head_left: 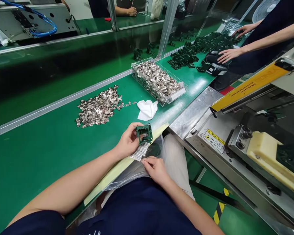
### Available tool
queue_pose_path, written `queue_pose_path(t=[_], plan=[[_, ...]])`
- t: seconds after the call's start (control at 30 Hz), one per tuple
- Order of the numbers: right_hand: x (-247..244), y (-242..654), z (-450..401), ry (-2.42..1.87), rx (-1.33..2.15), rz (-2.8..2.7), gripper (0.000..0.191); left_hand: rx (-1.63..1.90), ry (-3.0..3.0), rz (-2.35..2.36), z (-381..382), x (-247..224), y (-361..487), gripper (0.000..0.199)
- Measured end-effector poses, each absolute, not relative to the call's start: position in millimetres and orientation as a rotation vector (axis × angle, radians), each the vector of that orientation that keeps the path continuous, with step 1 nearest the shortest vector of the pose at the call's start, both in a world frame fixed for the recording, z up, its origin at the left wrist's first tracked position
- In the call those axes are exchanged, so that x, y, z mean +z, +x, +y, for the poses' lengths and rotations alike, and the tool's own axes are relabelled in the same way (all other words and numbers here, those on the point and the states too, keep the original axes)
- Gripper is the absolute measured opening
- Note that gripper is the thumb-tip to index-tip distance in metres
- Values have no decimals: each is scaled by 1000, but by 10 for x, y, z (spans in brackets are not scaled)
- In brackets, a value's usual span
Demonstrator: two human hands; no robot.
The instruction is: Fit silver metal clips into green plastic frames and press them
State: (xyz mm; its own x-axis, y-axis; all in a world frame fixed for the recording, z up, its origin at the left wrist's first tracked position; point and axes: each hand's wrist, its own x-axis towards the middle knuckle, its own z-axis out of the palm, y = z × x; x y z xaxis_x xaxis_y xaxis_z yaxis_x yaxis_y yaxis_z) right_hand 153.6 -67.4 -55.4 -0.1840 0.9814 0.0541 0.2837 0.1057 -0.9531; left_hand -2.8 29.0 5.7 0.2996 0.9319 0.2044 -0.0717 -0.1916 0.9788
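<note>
My left hand (129,142) is closed round a dark green square frame part (144,134), held above the table's front edge. Just below that part lies a sheet of small silvery pieces (139,152) in rows. The fingertips of my right hand (155,167) are pinched together at the sheet's lower corner; whatever is between them is too small to make out. Farther up the green table (51,153) are a loose pile of small metal pieces (99,107) and a crumpled white cloth (147,110).
A clear tray (170,99) full of metal pieces stands behind the cloth. Right of me is a machine (205,130) with a yellow bar (254,86). At the back right, another person's hands (229,54) are near many dark green parts (185,55).
</note>
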Motion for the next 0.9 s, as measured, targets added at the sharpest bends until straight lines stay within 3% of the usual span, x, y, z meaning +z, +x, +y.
queue_pose_path(t=[0.17, 0.3, 0.67, 0.9], plan=[[31, 1694, -566, -1331, 910, -1418, 11, 1073, 1456, 805, 230, 54, -25, 32], [368, 1601, -388, -1307, 716, -1397, 11, 1029, 1473, 794, 178, 43, -23, 30], [262, 1368, -213, -1361, 563, -1405, 11, 1015, 1518, 807, 78, 52, -10, 34], [296, 1401, -235, -1338, 667, -1332, 23, 1035, 1592, 793, 41, -8, -19, 34]])
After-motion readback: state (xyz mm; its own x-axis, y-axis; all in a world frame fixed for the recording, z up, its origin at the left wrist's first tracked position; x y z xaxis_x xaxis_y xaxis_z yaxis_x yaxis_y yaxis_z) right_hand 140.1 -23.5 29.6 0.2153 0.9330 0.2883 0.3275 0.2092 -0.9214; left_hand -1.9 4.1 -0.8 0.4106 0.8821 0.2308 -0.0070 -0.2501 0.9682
